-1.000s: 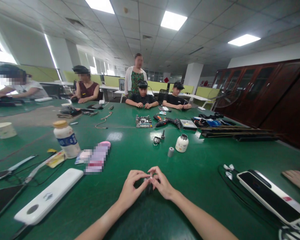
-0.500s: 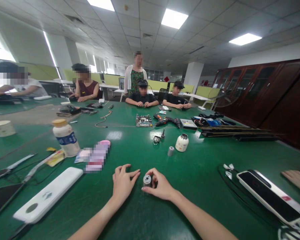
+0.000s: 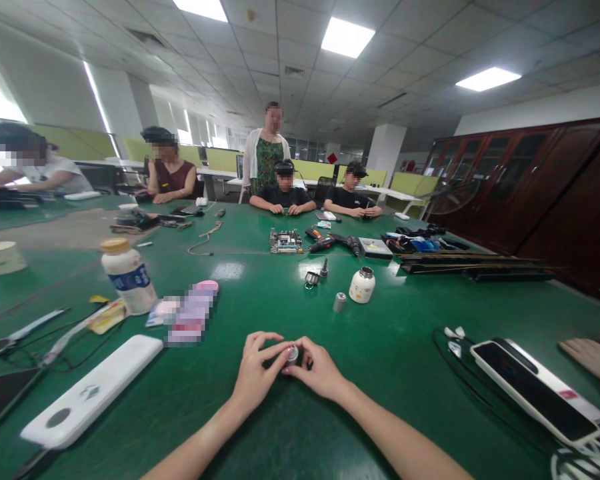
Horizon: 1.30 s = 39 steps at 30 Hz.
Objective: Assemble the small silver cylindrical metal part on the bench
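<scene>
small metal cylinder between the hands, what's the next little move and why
Perhaps a gentle turn of the metal cylinder's top with the left hand, since its fingertips are at the top while the right hand curls around the side.

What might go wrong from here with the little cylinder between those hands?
The small metal cylinder sits at the fingertips of the left hand and right hand, so it might slip and roll on the green tabletop.

A forward reach could knock over the gray cylinder standing near the white bottle.
</scene>
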{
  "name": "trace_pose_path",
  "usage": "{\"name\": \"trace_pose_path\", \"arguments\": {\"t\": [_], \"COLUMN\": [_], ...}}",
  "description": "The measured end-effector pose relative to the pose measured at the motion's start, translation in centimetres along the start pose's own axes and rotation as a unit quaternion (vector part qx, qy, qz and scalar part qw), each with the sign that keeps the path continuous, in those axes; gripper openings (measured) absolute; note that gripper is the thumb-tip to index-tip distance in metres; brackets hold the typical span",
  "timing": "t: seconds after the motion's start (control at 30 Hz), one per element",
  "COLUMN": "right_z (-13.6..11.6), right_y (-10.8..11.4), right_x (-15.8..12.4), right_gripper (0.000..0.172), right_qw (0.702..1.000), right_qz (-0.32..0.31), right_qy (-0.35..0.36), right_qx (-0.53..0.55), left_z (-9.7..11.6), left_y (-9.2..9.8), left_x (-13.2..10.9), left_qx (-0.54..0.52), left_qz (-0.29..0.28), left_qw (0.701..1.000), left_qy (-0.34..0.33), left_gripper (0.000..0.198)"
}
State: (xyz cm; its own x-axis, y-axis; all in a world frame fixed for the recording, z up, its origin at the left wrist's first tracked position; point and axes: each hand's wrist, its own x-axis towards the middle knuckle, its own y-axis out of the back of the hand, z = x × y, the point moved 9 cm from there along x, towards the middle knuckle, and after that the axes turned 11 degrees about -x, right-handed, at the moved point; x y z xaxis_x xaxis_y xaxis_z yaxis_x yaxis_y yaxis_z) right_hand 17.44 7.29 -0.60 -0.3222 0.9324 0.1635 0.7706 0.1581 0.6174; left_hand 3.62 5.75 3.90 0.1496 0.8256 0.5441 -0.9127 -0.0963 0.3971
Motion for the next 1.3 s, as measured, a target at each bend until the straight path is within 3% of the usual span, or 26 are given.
{"name": "trace_pose_path", "arguments": {"t": [0.13,0.43,0.73,1.03,1.3], "right_z": [-0.5,-1.8,-2.6,-2.7,-2.9], "right_y": [0.2,0.3,0.0,-0.1,0.1], "right_x": [0.1,-0.3,1.4,1.4,1.4], "right_gripper": [0.037,0.038,0.034,0.025,0.03], "right_qw": [0.999,0.983,0.945,0.935,0.928], "right_qz": [0.01,0.041,0.05,0.063,0.067], "right_qy": [-0.001,0.038,0.1,0.117,0.113], "right_qx": [-0.048,-0.176,-0.307,-0.33,-0.35], "left_z": [-0.4,-0.3,-2.0,-2.2,-2.0], "left_y": [-0.1,-0.3,-0.2,0.7,0.3], "left_x": [0.5,0.7,1.9,1.7,1.8], "left_qx": [-0.002,0.021,-0.019,-0.012,-0.008], "left_qz": [-0.017,-0.023,0.025,0.083,0.062], "left_qw": [1.0,0.999,0.998,0.996,0.998], "left_qy": [0.02,-0.009,0.045,0.033,0.012], "left_gripper": [0.025,0.026,0.03,0.025,0.023]}}
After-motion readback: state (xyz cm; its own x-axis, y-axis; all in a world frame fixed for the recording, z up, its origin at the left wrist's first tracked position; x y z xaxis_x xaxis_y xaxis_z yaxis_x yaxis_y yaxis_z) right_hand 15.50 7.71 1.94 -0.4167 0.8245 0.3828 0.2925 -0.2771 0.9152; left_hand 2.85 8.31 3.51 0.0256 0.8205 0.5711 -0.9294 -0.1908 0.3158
